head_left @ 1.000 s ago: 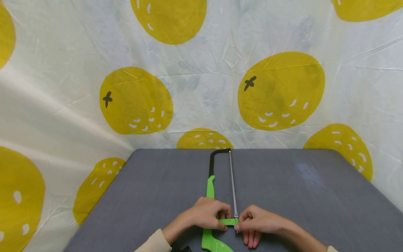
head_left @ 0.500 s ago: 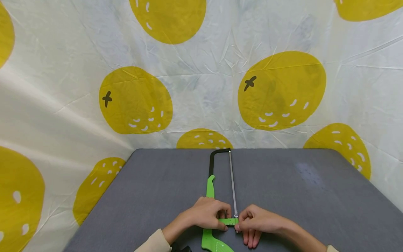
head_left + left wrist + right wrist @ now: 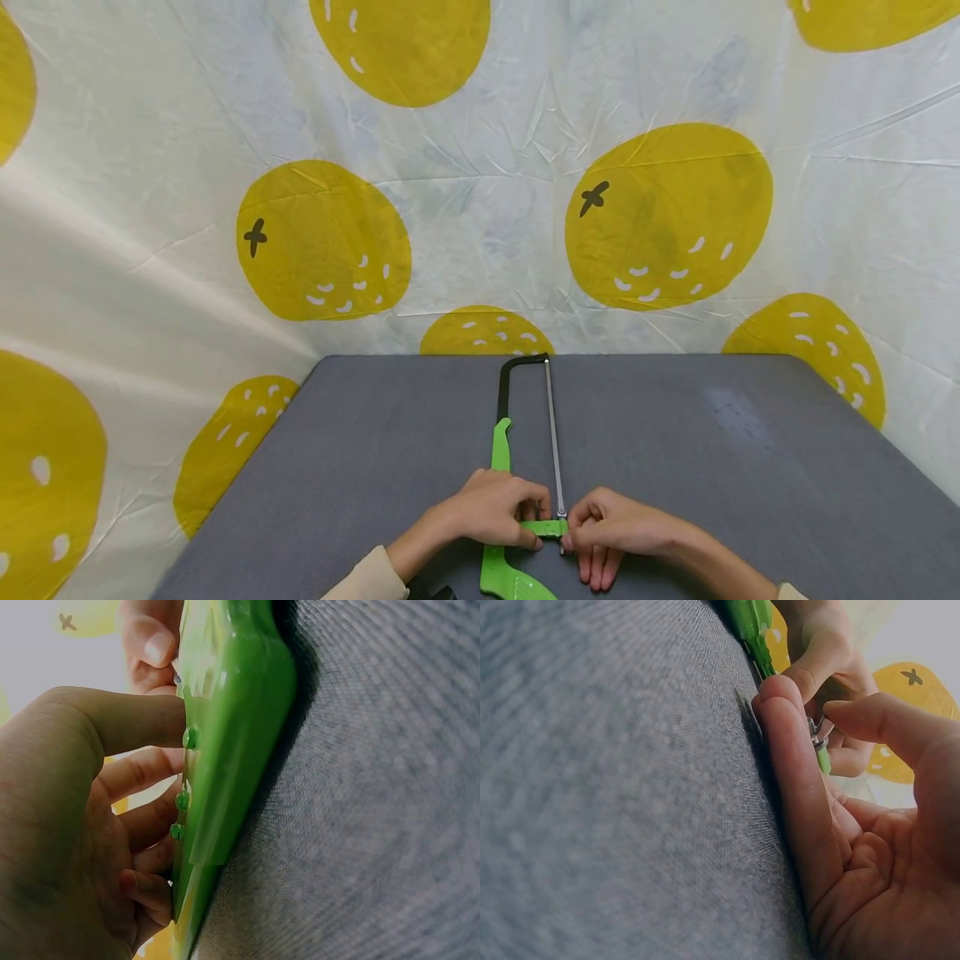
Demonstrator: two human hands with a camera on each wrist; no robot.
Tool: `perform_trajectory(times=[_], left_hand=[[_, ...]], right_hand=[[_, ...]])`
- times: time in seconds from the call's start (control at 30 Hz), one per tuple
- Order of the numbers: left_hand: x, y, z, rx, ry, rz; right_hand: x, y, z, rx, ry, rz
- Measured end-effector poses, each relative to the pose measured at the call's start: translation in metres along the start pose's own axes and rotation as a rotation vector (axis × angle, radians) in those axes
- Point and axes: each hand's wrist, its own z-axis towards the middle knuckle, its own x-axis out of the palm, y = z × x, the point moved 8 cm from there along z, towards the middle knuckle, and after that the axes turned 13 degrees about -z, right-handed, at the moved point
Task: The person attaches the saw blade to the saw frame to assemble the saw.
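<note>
A hacksaw (image 3: 502, 454) with a green handle and frame and a black front bow lies flat, its tip pointing away from me. Its silver blade (image 3: 555, 450) runs along the right side. My left hand (image 3: 498, 504) holds the green frame near the handle, thumb on the near side of the short crosspiece (image 3: 546, 527) and fingers curled beyond it. At the blade's near end, my right hand (image 3: 622, 525) pinches a small metal wing nut (image 3: 821, 729) between thumb and index finger. The right hand's other fingers rest on the table. Part of the handle is hidden under the left hand.
The saw lies on a grey cloth-covered table (image 3: 360, 467). A white curtain (image 3: 487, 242) printed with yellow fruit hangs behind and at the sides. A small black object (image 3: 444, 593) shows at the bottom edge beside the left sleeve.
The metal piece at my right fingertips has turned slightly and the right thumb has shifted a little. The left hand and the hacksaw stay in place.
</note>
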Motion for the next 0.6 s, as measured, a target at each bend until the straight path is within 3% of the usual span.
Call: perform_trajectory(times=[0.6], left_hand=[[0.0015, 0.0021, 0.0009, -0.001, -0.004, 0.005]], right_hand=[[0.0004, -0.0009, -0.0007, -0.004, 0.024, 0.018]])
